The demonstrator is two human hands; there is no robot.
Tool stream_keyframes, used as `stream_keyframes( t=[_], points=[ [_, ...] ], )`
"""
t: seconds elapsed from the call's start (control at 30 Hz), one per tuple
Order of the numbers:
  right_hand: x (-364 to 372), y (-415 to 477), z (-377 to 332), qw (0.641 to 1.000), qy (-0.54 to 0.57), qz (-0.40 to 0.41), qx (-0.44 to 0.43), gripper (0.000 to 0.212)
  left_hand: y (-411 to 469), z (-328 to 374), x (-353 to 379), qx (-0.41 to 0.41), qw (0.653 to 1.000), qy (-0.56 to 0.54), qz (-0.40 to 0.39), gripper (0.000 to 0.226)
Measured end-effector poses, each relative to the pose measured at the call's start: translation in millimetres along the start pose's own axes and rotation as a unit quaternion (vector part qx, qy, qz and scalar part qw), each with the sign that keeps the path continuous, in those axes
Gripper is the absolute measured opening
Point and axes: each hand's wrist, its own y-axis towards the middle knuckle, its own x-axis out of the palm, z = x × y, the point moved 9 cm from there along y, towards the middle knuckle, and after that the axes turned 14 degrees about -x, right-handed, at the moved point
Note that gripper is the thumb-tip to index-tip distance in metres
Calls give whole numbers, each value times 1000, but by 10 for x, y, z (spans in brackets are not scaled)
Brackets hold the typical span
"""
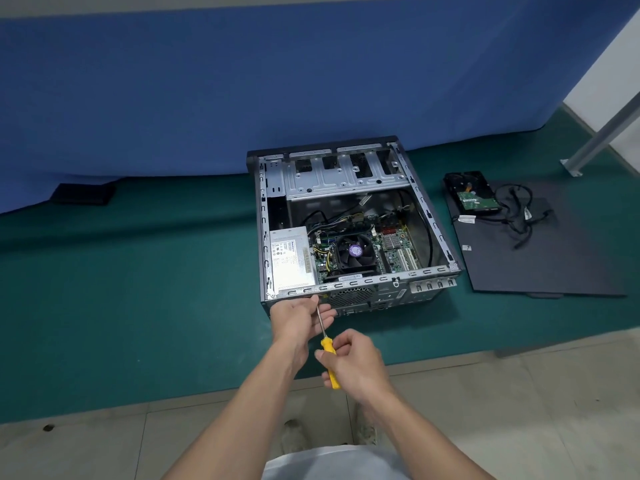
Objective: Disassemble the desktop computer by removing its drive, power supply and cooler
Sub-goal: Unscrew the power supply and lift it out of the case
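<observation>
An open desktop case [434, 220] lies on its side on the green mat. Inside, the silver power supply [292, 259] sits at the near left and the black cooler fan [354, 252] beside it on the motherboard. A hard drive [472, 194] lies outside the case on a dark side panel [540, 261] with loose cables [519, 216]. My right hand [353, 363] grips the yellow handle of a screwdriver [329, 362]. The tip meets the case's rear edge near the power supply. My left hand [299, 318] steadies the shaft at the case's rear.
A blue cloth wall [242, 91] rises right behind the case. A black flat object [83, 195] lies at the far left on the mat. A grey metal post [602, 136] stands at the right. Tiled floor [519, 393] runs along the near side.
</observation>
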Motion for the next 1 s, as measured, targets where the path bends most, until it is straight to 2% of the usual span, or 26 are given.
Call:
stream_keyframes(
  t=[0.23,0.33,0.47,0.57,0.7,0.87,1.0],
  points=[
    [-121,59,98,995,-88,-32,-18,8,36,27,-13,-1,1000,22,-5,10],
    [-204,43,205,992,-121,-38,-5,13,62,34,-24,5,999,39,-2,10],
    [-445,21,177,994,-98,43,-9,19,55,111,-6,75,986,149,8,12],
    [-633,26,-33,990,-25,132,-46,20,-103,241,140,191,938,288,1,12],
    [-793,81,-389,978,-29,180,-103,10,-431,354,482,339,820,460,-37,17],
    [-944,119,-514,973,-35,203,-105,7,-774,400,860,455,707,535,-77,16],
    [-1157,143,-454,970,-32,226,-85,11,-823,372,1135,488,662,559,-110,17]
  ],
)
